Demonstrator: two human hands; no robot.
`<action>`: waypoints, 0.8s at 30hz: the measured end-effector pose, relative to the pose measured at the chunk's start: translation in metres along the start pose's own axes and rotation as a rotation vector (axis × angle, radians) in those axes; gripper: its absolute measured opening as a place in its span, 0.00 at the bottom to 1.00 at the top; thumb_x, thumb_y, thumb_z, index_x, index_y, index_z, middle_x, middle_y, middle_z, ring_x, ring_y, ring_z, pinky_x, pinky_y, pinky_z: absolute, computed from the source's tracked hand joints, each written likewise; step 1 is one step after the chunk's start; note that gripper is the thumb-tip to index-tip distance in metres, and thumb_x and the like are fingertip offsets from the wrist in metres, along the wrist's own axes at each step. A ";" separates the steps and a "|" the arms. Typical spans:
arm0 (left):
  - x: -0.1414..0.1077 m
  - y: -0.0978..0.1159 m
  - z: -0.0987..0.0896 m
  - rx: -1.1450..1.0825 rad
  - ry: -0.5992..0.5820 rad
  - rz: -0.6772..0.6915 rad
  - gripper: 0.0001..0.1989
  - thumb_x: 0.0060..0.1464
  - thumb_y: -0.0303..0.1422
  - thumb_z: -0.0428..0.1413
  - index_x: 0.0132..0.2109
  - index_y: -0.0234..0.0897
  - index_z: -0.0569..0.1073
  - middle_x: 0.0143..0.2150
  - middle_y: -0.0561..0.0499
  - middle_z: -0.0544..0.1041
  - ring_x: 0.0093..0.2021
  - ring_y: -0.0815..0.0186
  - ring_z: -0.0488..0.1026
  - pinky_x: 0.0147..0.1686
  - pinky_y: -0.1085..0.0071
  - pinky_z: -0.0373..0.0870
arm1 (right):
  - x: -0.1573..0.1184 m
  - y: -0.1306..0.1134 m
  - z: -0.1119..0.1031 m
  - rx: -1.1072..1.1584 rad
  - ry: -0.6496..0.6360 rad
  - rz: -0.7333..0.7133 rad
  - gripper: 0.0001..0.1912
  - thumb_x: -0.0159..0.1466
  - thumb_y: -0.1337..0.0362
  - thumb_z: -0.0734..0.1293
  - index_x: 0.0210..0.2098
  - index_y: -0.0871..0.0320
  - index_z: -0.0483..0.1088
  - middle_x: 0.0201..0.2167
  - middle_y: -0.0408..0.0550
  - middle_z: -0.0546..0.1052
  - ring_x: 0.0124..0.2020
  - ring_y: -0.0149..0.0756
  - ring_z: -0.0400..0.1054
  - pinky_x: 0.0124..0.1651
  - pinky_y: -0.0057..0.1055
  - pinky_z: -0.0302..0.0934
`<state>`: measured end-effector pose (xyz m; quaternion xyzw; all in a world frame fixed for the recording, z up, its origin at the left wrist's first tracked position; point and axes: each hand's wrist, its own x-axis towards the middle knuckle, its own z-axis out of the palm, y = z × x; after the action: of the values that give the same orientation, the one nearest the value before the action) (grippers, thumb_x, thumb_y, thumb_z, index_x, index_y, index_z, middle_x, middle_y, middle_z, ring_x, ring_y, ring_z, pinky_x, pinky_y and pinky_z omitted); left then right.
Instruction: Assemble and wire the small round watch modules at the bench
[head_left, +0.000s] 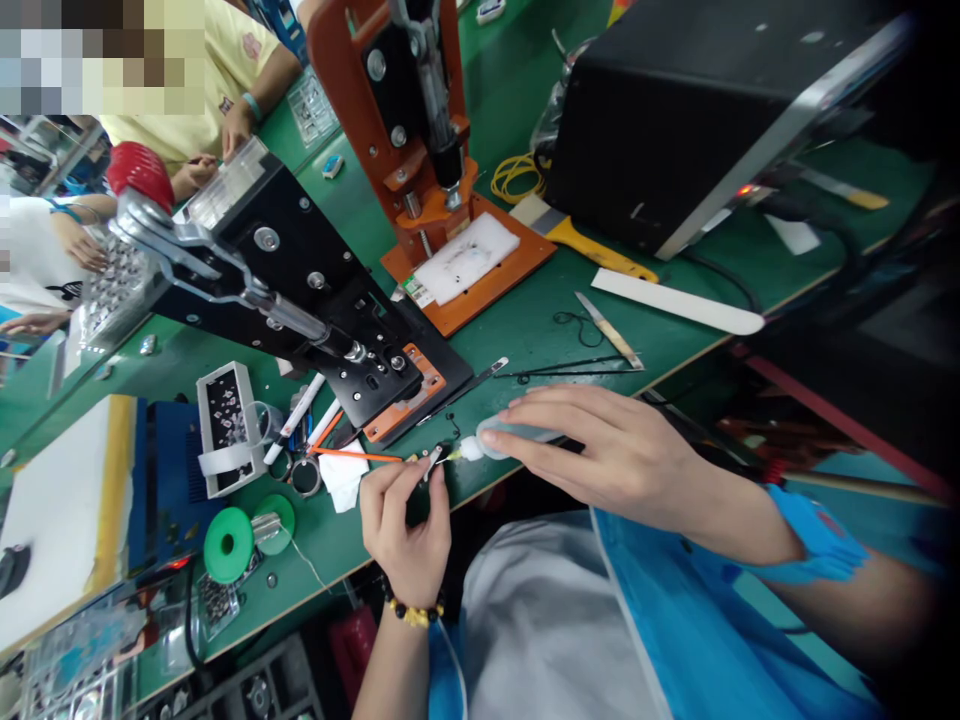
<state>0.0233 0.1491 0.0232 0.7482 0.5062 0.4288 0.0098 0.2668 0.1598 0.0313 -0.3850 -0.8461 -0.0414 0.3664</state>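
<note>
My left hand (409, 505) pinches a small dark-and-metal part (435, 460) between thumb and forefinger, over the front edge of the green bench. What kind of part it is, I cannot make out. In my right hand (600, 445) lies a translucent squeeze bottle (514, 438), tipped on its side with its white cap and thin nozzle pointing left. The nozzle tip is at the small part; whether they touch is too fine to tell. An orange stick (360, 455) lies just left of the part, beside a crumpled white tissue (346, 478).
Two lever presses, one black (330, 340) and one orange (390, 140), stand behind my hands. A yellow-handled brush (600, 252), a knife (611, 330) and a white strip (675, 300) lie rightward. Solder spools (229, 545) and a parts tray (229, 430) sit left. Co-workers (225, 60) work across the bench.
</note>
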 end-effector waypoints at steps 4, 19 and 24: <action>0.001 0.000 0.000 -0.007 0.002 -0.021 0.11 0.58 0.21 0.65 0.46 0.36 0.78 0.42 0.48 0.77 0.44 0.63 0.77 0.47 0.66 0.75 | -0.001 0.002 0.000 0.005 0.002 0.030 0.19 0.68 0.76 0.69 0.57 0.59 0.75 0.50 0.52 0.80 0.51 0.43 0.75 0.57 0.43 0.74; 0.002 0.000 0.000 -0.032 -0.048 -0.107 0.10 0.58 0.24 0.65 0.45 0.37 0.75 0.45 0.47 0.76 0.47 0.62 0.76 0.49 0.63 0.75 | -0.006 0.000 0.007 0.037 -0.007 0.113 0.17 0.69 0.74 0.68 0.57 0.61 0.74 0.49 0.54 0.80 0.49 0.44 0.74 0.53 0.43 0.75; 0.000 -0.001 0.000 -0.046 -0.053 -0.122 0.10 0.58 0.24 0.65 0.45 0.37 0.75 0.45 0.47 0.76 0.47 0.60 0.76 0.48 0.61 0.76 | -0.006 0.001 0.010 0.055 -0.002 0.099 0.18 0.69 0.74 0.68 0.58 0.62 0.74 0.49 0.55 0.79 0.50 0.45 0.74 0.53 0.44 0.75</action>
<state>0.0224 0.1498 0.0232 0.7269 0.5402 0.4188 0.0665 0.2643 0.1605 0.0201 -0.4164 -0.8272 0.0003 0.3773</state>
